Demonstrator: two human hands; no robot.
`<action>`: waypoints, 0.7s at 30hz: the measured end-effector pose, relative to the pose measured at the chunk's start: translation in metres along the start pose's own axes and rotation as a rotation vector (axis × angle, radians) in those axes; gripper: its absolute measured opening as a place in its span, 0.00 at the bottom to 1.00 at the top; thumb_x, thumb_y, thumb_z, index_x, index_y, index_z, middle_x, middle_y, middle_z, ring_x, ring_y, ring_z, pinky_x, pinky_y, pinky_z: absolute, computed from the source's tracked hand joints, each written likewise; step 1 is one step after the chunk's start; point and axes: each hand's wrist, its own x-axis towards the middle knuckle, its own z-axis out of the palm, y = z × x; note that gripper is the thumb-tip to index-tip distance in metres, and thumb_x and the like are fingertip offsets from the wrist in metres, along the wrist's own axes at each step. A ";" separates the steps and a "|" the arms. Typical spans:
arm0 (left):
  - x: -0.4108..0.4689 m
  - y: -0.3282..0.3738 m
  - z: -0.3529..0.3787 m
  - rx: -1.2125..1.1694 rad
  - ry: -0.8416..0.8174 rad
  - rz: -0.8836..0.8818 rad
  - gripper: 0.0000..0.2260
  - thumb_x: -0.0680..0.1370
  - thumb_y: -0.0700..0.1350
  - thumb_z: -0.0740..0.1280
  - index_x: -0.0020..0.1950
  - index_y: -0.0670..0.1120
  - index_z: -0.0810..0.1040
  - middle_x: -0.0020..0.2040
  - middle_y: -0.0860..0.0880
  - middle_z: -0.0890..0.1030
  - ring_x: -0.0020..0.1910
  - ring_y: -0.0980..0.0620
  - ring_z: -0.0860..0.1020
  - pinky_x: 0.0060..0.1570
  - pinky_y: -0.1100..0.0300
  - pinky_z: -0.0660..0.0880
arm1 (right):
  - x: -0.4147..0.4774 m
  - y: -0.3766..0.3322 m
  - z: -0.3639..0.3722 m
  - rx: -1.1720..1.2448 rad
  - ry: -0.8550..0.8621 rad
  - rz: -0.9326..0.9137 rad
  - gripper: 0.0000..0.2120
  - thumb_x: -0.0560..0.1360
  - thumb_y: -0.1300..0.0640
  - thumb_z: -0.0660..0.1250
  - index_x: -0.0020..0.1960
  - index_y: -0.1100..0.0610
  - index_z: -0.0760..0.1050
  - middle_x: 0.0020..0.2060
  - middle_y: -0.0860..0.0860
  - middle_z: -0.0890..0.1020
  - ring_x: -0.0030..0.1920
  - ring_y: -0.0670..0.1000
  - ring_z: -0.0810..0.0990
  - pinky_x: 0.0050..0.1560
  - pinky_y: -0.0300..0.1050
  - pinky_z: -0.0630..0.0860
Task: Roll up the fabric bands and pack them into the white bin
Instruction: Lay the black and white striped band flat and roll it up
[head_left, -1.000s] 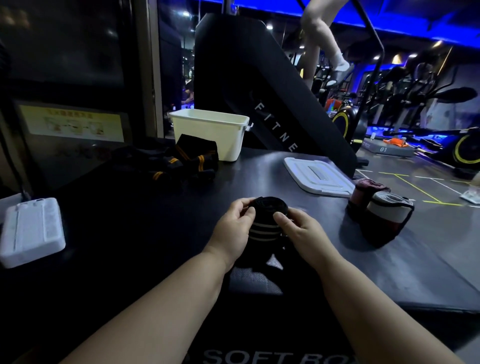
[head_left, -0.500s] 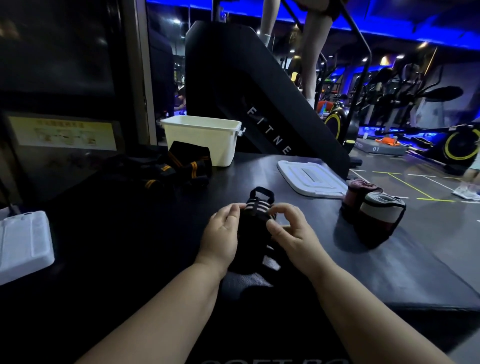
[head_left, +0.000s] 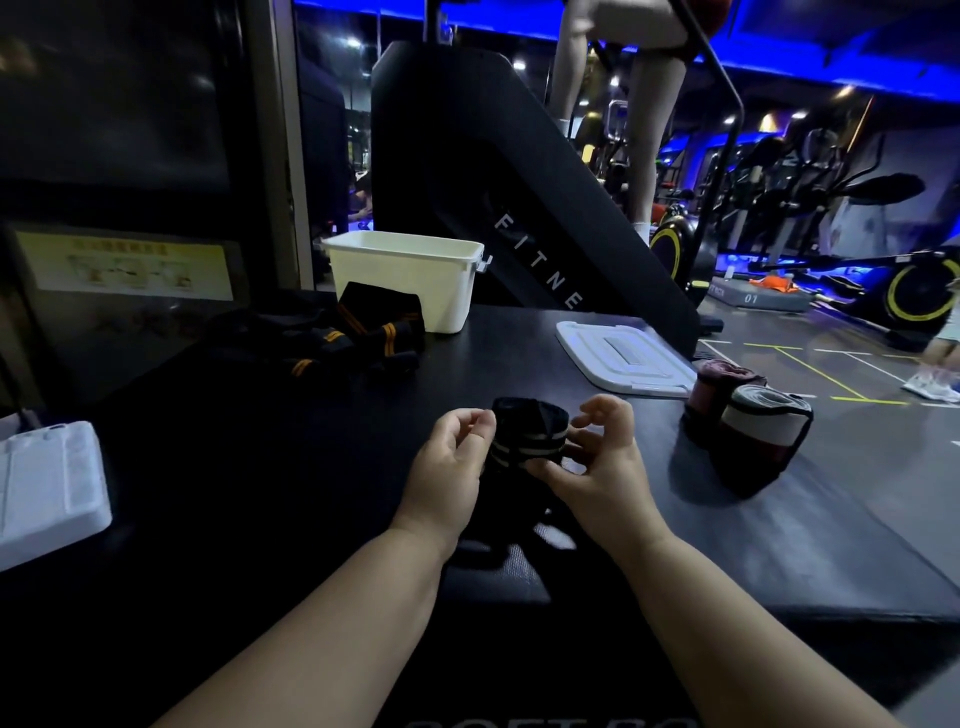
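Both my hands are on one black fabric band (head_left: 527, 441) with pale stripes, wound into a fat roll. My left hand (head_left: 449, 467) curls against its left side, thumb and forefinger pinched at the upper edge. My right hand (head_left: 602, 467) cups the other side, thumb laid across the front under the stripes and the fingers bent loosely behind. The roll stands nearly upright between my palms, its open end facing up and a little away from me. Dark cloth lies below it, and I cannot tell whether that is a loose tail.

The white bin (head_left: 400, 286) sits ahead and to the left on the black table (head_left: 260, 441), well apart from the roll, so my left hand is the nearer one, and I judge the carry runs forward and leftward. A heap of orange-striped bands (head_left: 358, 338) lies just before the bin's front wall, in that path. The bin's lid (head_left: 623, 358) and two finished rolls (head_left: 763, 436) sit off to the right.
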 end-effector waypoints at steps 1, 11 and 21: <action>0.000 -0.001 0.000 -0.004 -0.015 0.000 0.13 0.75 0.62 0.65 0.53 0.56 0.78 0.53 0.52 0.82 0.56 0.52 0.80 0.59 0.50 0.76 | 0.000 0.000 0.000 -0.018 0.006 -0.010 0.33 0.63 0.67 0.79 0.52 0.41 0.64 0.51 0.52 0.75 0.47 0.48 0.80 0.48 0.39 0.78; 0.008 -0.008 0.000 0.025 0.015 0.003 0.09 0.81 0.50 0.63 0.57 0.54 0.81 0.62 0.52 0.78 0.58 0.57 0.78 0.64 0.56 0.74 | -0.001 -0.009 -0.008 0.075 -0.233 0.068 0.24 0.67 0.56 0.65 0.62 0.43 0.69 0.60 0.48 0.79 0.46 0.45 0.79 0.51 0.39 0.76; 0.006 -0.006 0.000 -0.135 0.004 0.028 0.06 0.79 0.41 0.66 0.53 0.51 0.73 0.54 0.45 0.77 0.38 0.59 0.81 0.38 0.63 0.76 | 0.002 -0.009 -0.008 -0.058 -0.303 0.075 0.30 0.58 0.38 0.72 0.60 0.40 0.72 0.57 0.45 0.75 0.56 0.38 0.75 0.56 0.34 0.73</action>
